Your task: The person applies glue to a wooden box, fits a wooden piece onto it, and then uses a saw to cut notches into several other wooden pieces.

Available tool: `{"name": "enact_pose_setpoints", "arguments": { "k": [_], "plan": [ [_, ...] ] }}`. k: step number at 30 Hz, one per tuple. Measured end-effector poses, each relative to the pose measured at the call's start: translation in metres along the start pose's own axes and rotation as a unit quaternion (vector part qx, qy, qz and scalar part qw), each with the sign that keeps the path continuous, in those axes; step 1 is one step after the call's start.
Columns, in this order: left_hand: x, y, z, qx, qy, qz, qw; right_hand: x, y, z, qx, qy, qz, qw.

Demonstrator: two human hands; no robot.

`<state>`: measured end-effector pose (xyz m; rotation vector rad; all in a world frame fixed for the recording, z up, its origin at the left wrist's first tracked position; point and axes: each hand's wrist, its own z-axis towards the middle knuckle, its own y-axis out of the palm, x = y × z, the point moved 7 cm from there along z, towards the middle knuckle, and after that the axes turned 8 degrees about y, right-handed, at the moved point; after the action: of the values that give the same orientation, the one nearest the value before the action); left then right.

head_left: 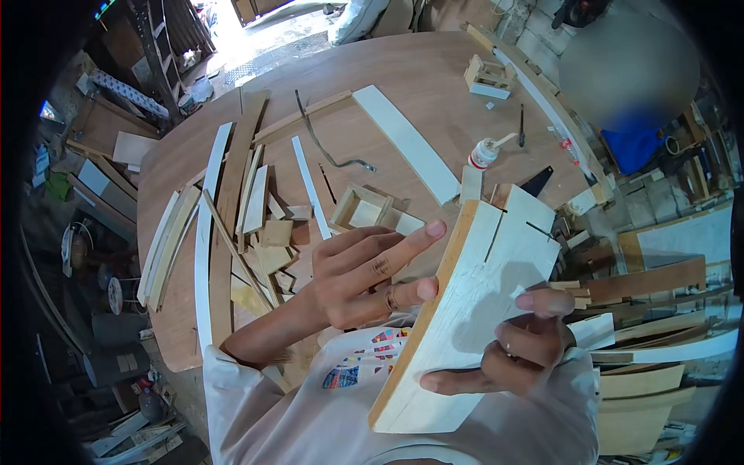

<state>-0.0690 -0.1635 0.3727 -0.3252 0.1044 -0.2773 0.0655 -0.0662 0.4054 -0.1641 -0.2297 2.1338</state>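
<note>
A white-faced wooden board (473, 310) with a bare wood edge and narrow dark slots near its top end is held up, tilted, in front of my chest. My right hand (523, 341) grips it from the right side, with fingers bent against the white face. Beside the board's left edge, my left hand (364, 275) has two fingers stretched toward it and the others curled; one fingertip is at or very near the edge. Behind the hands, a small open wooden box (360, 208) lies on the round table (418, 85).
Long wooden strips (240, 178) and small offcuts (271, 252) cover the table's left part. A white plank (407, 143), a bent metal bar (318, 139), a glue bottle (483, 153), and a small wooden frame (490, 76) lie beyond. Stacked boards (651, 364) stand at right; a person in blue (632, 147) is nearby.
</note>
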Motion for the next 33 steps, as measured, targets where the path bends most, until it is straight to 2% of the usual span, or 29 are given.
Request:
{"name": "enact_pose_setpoints", "arguments": {
  "k": [1, 3, 4, 6, 9, 13, 15, 16, 18, 19, 20, 21, 22, 24, 25, 27, 28, 30, 31, 32, 33],
  "plan": [
    [-0.003, -0.001, 0.001, -0.013, 0.005, 0.009, 1.0, 0.001, 0.003, 0.004, 0.003, -0.001, -0.002, 1.0],
    [-0.01, -0.002, 0.002, -0.027, 0.014, 0.017, 0.999, 0.012, 0.011, 0.017, -0.004, 0.064, 0.017, 0.998],
    [-0.013, -0.003, 0.002, -0.023, 0.009, 0.017, 1.0, 0.019, 0.011, 0.022, -0.001, 0.062, 0.015, 0.998],
    [-0.018, -0.003, 0.001, -0.02, 0.005, 0.016, 1.0, 0.02, 0.015, 0.027, -0.045, -0.042, 0.062, 0.996],
    [-0.02, 0.001, -0.005, -0.043, -0.019, 0.047, 0.998, 0.032, 0.019, 0.03, -0.059, 0.015, 0.124, 0.99],
    [-0.019, 0.007, -0.018, -0.013, -0.084, 0.0, 0.996, 0.035, 0.027, 0.023, -0.081, -0.015, 0.112, 0.99],
    [-0.022, 0.006, -0.02, 0.0, -0.099, -0.017, 0.995, 0.03, 0.032, 0.014, 0.002, -0.05, 0.041, 0.998],
    [-0.024, 0.004, -0.02, 0.007, -0.096, -0.036, 0.995, 0.032, 0.039, 0.013, 0.002, -0.05, 0.041, 0.998],
    [-0.027, 0.0, -0.023, 0.013, -0.095, -0.056, 0.994, 0.038, 0.039, 0.01, 0.061, -0.04, 0.098, 0.993],
    [-0.031, -0.004, -0.023, 0.03, -0.087, -0.124, 0.988, 0.038, 0.034, 0.009, 0.06, -0.039, 0.099, 0.993],
    [-0.033, -0.006, -0.024, 0.046, -0.078, -0.192, 0.977, 0.039, 0.037, 0.01, -0.029, -0.023, 0.11, 0.993],
    [-0.036, -0.012, -0.021, 0.164, -0.113, -0.245, 0.949, 0.04, 0.042, 0.009, -0.118, -0.007, 0.122, 0.985],
    [-0.034, -0.016, -0.023, 0.164, -0.115, -0.243, 0.949, 0.039, 0.037, 0.012, -0.118, -0.007, 0.125, 0.985],
    [-0.045, -0.01, -0.033, 0.111, -0.247, -0.373, 0.887, 0.049, 0.041, 0.018, -0.182, 0.091, 0.182, 0.962],
    [-0.048, -0.008, -0.036, 0.153, -0.269, -0.419, 0.854, 0.05, 0.039, 0.019, -0.184, 0.089, 0.188, 0.961],
    [-0.053, -0.007, -0.038, 0.151, -0.289, -0.425, 0.844, 0.054, 0.042, 0.018, -0.221, 0.119, 0.223, 0.942],
    [-0.054, -0.004, -0.039, 0.146, -0.306, -0.439, 0.832, 0.054, 0.049, 0.011, -0.223, 0.116, 0.23, 0.94],
    [-0.053, -0.003, -0.036, 0.164, -0.324, -0.437, 0.823, 0.057, 0.045, -0.005, -0.074, 0.062, 0.281, 0.955],
    [-0.053, 0.001, -0.038, 0.16, -0.346, -0.464, 0.799, 0.061, 0.048, -0.004, -0.074, 0.061, 0.285, 0.954],
    [-0.054, 0.005, -0.041, 0.156, -0.367, -0.491, 0.775, 0.062, 0.049, -0.003, -0.079, 0.022, 0.295, 0.952],
    [-0.054, 0.006, -0.038, 0.136, -0.345, -0.513, 0.774, 0.06, 0.047, -0.003, -0.083, -0.018, 0.302, 0.949]
  ]
}}
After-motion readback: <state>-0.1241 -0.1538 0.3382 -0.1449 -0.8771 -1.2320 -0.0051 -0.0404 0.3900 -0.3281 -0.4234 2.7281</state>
